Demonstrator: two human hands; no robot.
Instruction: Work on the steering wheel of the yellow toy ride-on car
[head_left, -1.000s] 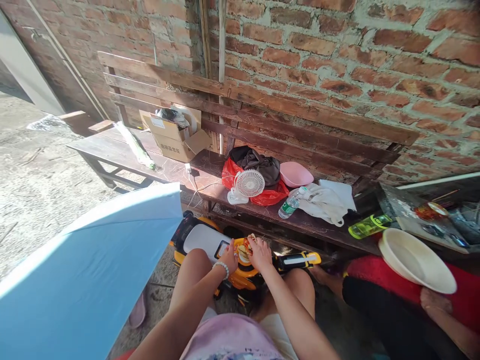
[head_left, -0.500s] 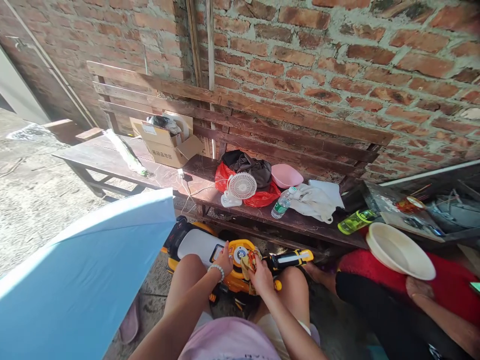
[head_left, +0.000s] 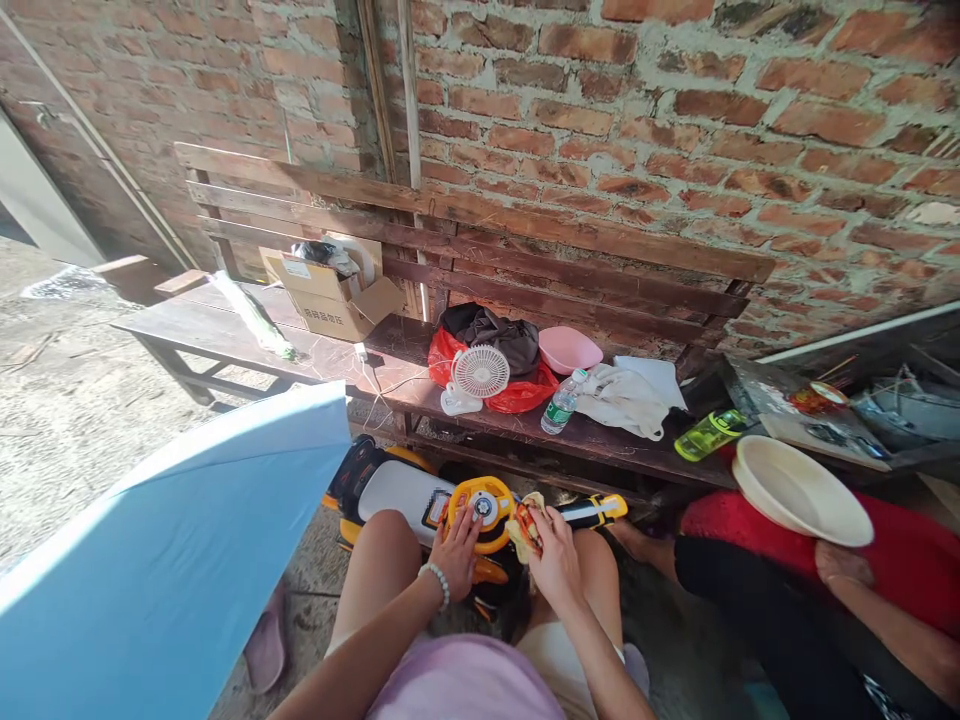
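Note:
A yellow, white and black ride-on toy car point(head_left: 405, 492) stands on the ground in front of my knees. My left hand point(head_left: 456, 545), with a bead bracelet at the wrist, lies with fingers spread on the car's yellow steering wheel point(head_left: 480, 503). Just right of the wheel, my right hand point(head_left: 555, 555) is closed on a small crumpled red and yellow wrapper point(head_left: 526, 522).
A dark wooden bench point(head_left: 420, 385) along the brick wall carries a cardboard box point(head_left: 330, 290), a small white fan point(head_left: 477, 375), a red bag, a pink bowl point(head_left: 568, 349) and a water bottle point(head_left: 562, 402). A light blue umbrella point(head_left: 165, 560) fills the lower left. Another person sits at right near a cream basin point(head_left: 799, 490).
My left hand has moved from the car's body onto the steering wheel. My right hand has drawn the wrapper to the right, off the wheel. The view has shifted slightly.

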